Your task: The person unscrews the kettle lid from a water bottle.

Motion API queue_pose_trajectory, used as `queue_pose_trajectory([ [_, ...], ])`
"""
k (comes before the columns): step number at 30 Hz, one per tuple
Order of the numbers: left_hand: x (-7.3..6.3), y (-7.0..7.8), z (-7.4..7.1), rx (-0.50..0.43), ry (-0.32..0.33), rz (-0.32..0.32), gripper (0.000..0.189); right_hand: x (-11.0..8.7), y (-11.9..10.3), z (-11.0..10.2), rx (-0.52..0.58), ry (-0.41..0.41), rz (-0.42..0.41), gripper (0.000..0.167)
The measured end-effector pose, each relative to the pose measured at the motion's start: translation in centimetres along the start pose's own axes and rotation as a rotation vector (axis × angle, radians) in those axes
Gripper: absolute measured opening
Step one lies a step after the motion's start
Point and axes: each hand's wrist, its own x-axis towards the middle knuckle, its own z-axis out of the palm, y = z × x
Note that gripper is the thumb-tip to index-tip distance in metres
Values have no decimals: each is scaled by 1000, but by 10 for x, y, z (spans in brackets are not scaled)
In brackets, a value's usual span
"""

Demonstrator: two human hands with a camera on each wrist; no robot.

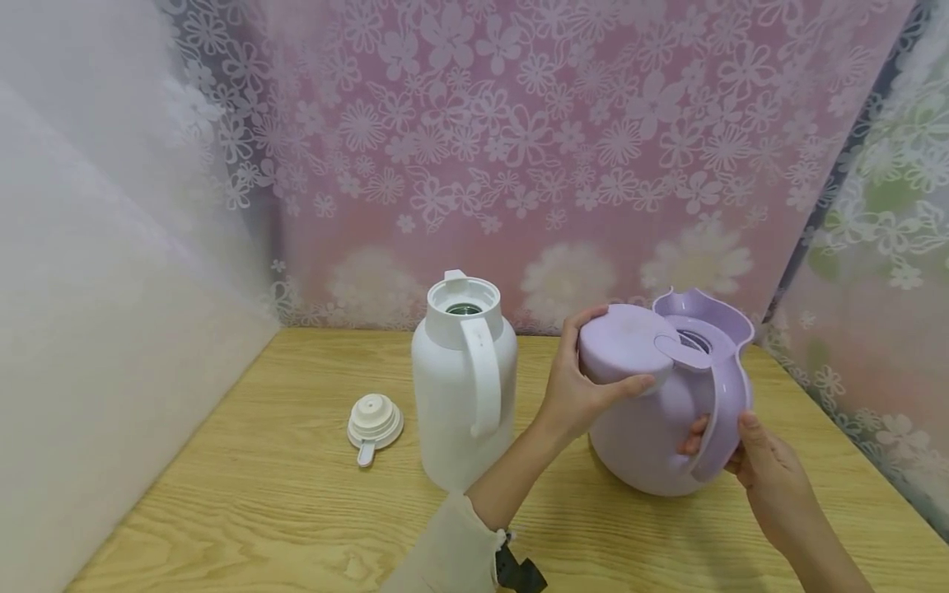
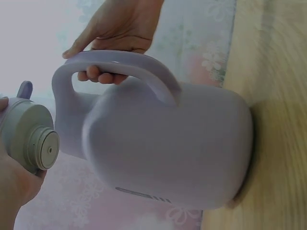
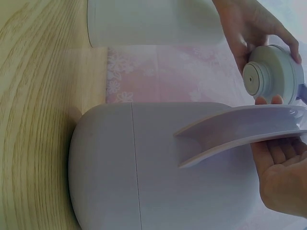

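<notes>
A lilac thermos jug (image 1: 645,453) stands on the table at the right, its mouth uncovered. My left hand (image 1: 582,391) grips the lilac lid (image 1: 623,339) between thumb and fingers, raised beside the jug's mouth. The lid's pale stopper underside (image 2: 31,139) shows in the left wrist view, clear of the jug. Around the jug's handle (image 1: 730,420) curl the fingers of my right hand (image 1: 774,473). In the right wrist view, that hand (image 3: 285,184) is partly hidden by the handle.
Left of the jug stands a white thermos jug (image 1: 463,395) with an uncovered mouth and its handle towards me. A white stopper lid (image 1: 374,422) lies on the wooden table (image 1: 296,511) farther left. Floral curtains (image 1: 519,165) hang behind and at the right.
</notes>
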Motion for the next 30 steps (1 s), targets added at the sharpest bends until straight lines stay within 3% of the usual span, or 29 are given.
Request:
queue_pose_trajectory([
  [6,-14,-9,-9,83,-14,3,74,1,1,0,11,-6,-18,50],
  [18,-39,-25,-30,32,-61,-122,72,1,1,-1,32,2,-16,49],
  [30,-51,-42,-40,-49,-85,-93,78,1,2,0,15,-5,-23,49],
])
